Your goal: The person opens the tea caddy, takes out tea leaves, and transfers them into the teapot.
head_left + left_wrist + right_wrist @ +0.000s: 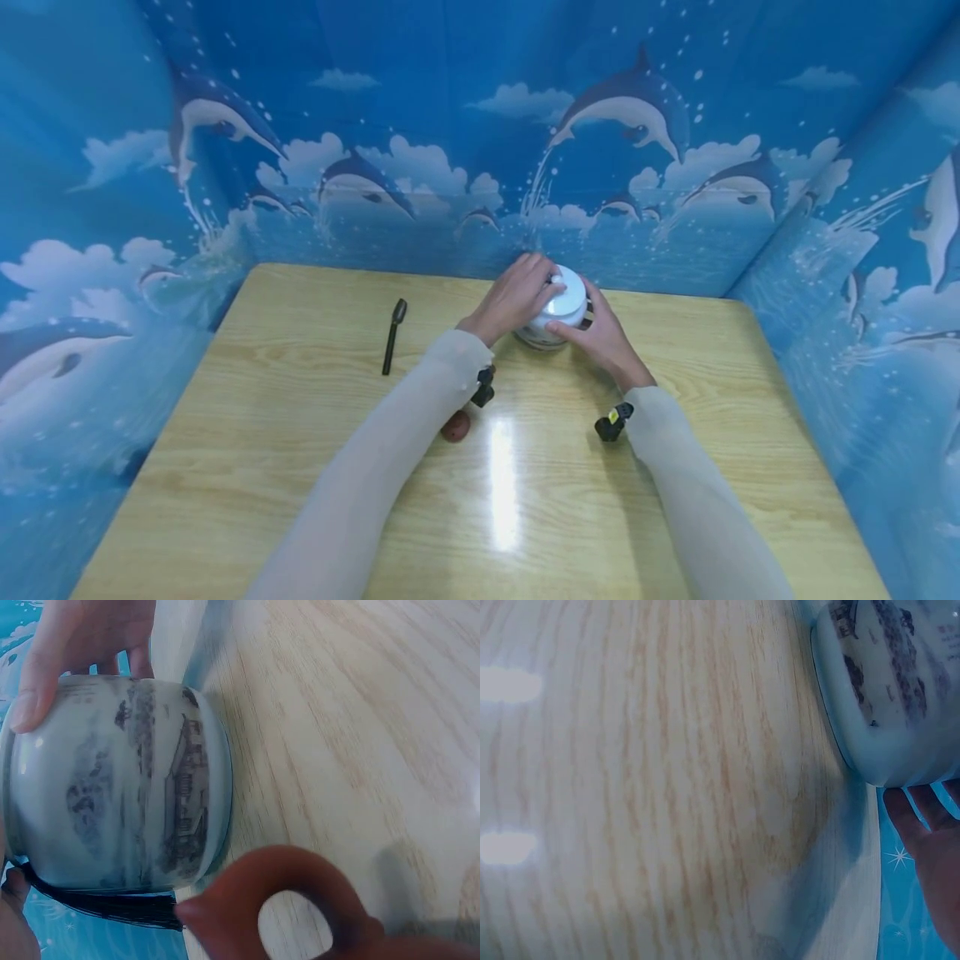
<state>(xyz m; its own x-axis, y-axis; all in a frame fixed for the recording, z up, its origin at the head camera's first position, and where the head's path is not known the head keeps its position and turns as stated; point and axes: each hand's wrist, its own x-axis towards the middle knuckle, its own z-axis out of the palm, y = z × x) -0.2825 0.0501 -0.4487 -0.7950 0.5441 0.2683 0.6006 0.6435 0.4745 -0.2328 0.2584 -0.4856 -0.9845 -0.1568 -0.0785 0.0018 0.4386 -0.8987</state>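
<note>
A white porcelain jar (127, 780) painted with a landscape stands at the far edge of the wooden table. It is topped by a white lid (567, 293), and a black tassel (112, 904) hangs down its side. My left hand (517, 293) grips the lid from the left, thumb over its top and the other fingers partly hidden. From the right, my right hand (602, 333) holds the jar body, thumb in front and fingers spread around the far side. In the right wrist view those fingers (922, 810) lie against the jar's wall.
A dark spoon (393, 335) lies on the table to the left. A reddish-brown clay piece (455, 427) sits by my left forearm, mostly covered by the sleeve; its looped handle (300, 862) shows in the left wrist view. A dolphin-print curtain (450, 200) borders the table.
</note>
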